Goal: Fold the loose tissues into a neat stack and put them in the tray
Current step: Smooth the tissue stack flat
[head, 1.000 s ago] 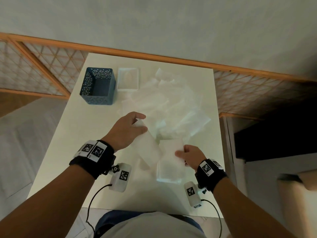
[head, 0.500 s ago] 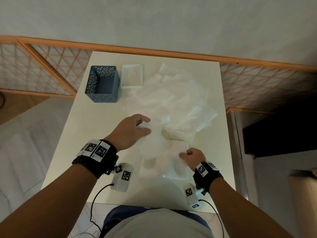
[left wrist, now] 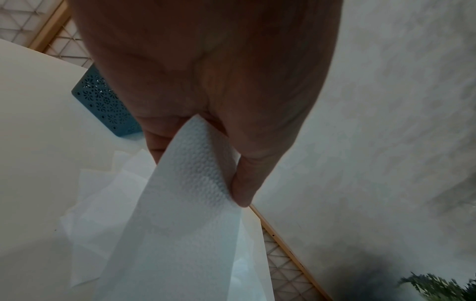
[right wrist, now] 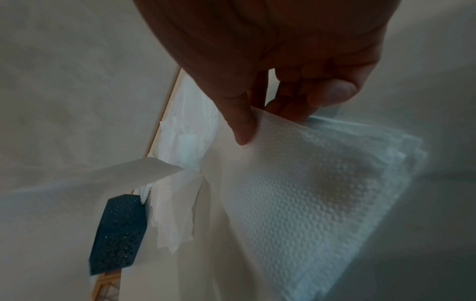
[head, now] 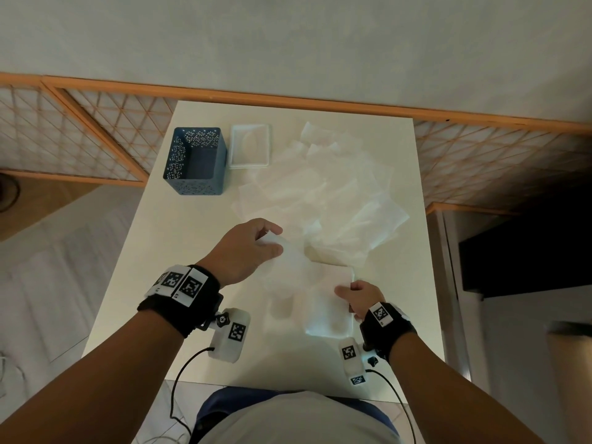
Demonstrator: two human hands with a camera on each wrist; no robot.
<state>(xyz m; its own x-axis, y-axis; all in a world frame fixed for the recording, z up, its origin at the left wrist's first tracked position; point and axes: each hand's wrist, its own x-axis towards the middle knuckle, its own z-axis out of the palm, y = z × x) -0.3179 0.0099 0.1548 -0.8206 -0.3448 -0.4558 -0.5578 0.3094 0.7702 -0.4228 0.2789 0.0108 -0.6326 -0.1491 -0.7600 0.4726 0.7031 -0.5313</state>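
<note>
My left hand [head: 256,245] pinches a white embossed tissue [head: 288,267] by its top edge and holds it above the table; in the left wrist view the tissue [left wrist: 185,213] hangs from between thumb and fingers. My right hand [head: 355,296] pinches the right edge of a folded tissue stack [head: 326,306] near the table's front; the right wrist view shows the thumb on top of the stack [right wrist: 309,203] with fingers under it. Several loose tissues [head: 320,193] lie spread over the middle and far right. The white tray [head: 250,145] stands at the back.
A dark blue perforated bin [head: 195,161] stands left of the tray. The white table [head: 166,257] shows bare surface on its left side and front. A wooden lattice rail [head: 96,133] runs behind the table, and a dark cabinet [head: 525,251] stands to the right.
My left hand has carried the hanging tissue slightly toward the stack. My right hand keeps its pinch on the stack's edge.
</note>
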